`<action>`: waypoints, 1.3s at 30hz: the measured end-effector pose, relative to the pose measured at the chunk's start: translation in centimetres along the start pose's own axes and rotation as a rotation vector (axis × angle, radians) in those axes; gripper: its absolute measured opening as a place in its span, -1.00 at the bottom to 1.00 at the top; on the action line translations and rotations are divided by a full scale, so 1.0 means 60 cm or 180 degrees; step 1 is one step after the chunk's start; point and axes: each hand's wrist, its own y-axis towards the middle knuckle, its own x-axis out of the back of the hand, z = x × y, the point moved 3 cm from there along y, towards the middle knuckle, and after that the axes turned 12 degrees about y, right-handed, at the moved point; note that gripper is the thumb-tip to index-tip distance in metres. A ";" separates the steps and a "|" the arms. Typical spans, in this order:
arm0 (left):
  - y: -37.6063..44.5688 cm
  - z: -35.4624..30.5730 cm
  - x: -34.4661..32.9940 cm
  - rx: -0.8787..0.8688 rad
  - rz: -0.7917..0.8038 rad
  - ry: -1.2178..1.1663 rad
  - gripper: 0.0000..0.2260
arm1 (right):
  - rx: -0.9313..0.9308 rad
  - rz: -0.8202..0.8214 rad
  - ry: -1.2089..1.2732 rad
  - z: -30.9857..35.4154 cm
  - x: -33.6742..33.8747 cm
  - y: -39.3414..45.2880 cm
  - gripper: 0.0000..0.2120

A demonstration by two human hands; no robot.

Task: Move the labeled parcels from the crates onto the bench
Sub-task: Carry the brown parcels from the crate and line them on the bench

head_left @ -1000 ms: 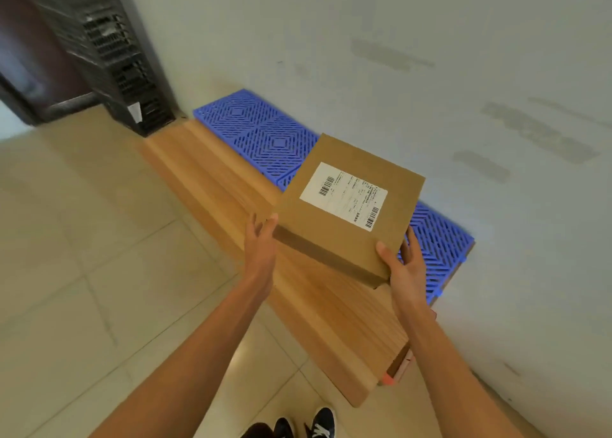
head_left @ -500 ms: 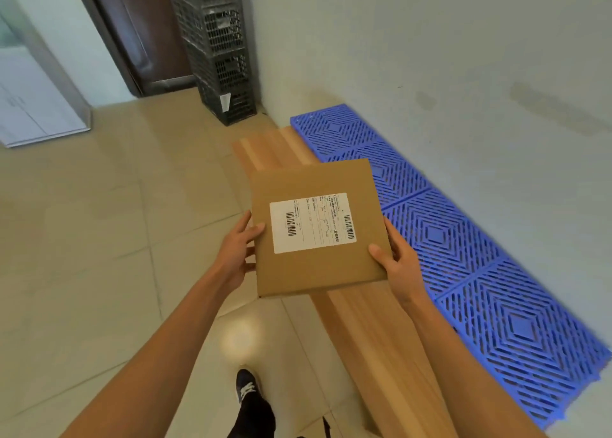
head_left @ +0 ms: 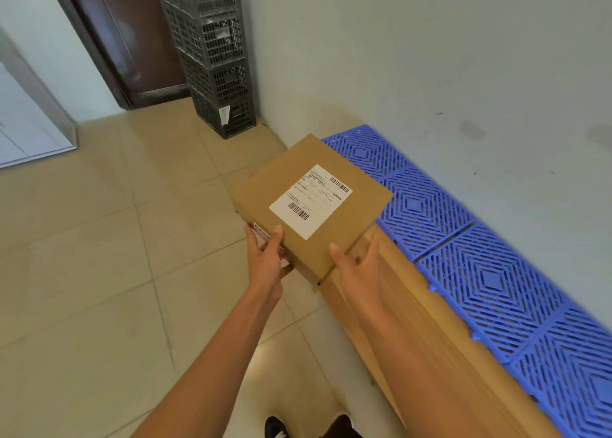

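Head view: labeled parcel (head_left: 311, 206) over far end of wooden bench (head_left: 424, 325), left hand (head_left: 266, 257) gripping near-left edge, right hand (head_left: 356, 265) loosely open underneath (contact unclear). Not yet released; black crates (head_left: 215, 53) stacked far left, contents hidden.

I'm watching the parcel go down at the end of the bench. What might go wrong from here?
1. The parcel sits at the far end of the bench, and its near-left corner seems to overhang the edge, so it may tip to the floor.
2. The left hand grips that corner while the right hand looks loose; an uneven release may twist it.
3. Pushed right, it could slide onto the blue mat.
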 end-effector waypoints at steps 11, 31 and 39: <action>0.167 -0.016 -0.126 0.0124 0.0197 0.0397 -0.38 | 0.0042 -0.0640 0.0508 -0.031 0.019 0.199 -0.22; 0.499 -0.138 -0.268 -0.1457 0.1166 0.3213 -0.41 | -0.0200 -0.1175 -0.0124 -0.064 0.071 0.422 -0.22; 0.702 -0.166 -0.326 -0.1522 0.1924 0.3586 -0.41 | -0.0315 -0.1470 -0.0798 -0.081 -0.005 0.556 -0.33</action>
